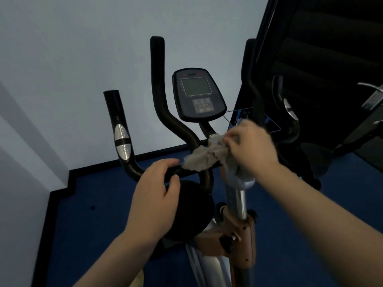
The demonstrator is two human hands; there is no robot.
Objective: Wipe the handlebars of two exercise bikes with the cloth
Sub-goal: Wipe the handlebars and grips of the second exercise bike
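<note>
An exercise bike stands in front of me with black handlebars (122, 129) that curve up at left and right and carry silver pulse pads. My left hand (154, 195) grips the lower bar just left of the centre. A grey cloth (204, 157) lies bunched over the bar at the centre, and my right hand (251, 146) is closed on its right end, slightly blurred. A second, taller black grip (159, 83) rises behind. The right-hand handlebar (288, 112) is dark and partly hidden behind my right hand.
The bike's console (198, 94) with a square screen sits above the bars. A silver and copper-coloured stem (240, 216) runs down to the blue floor (99, 224). A white wall fills the left, and a dark door with a metal handle (373, 94) is at right.
</note>
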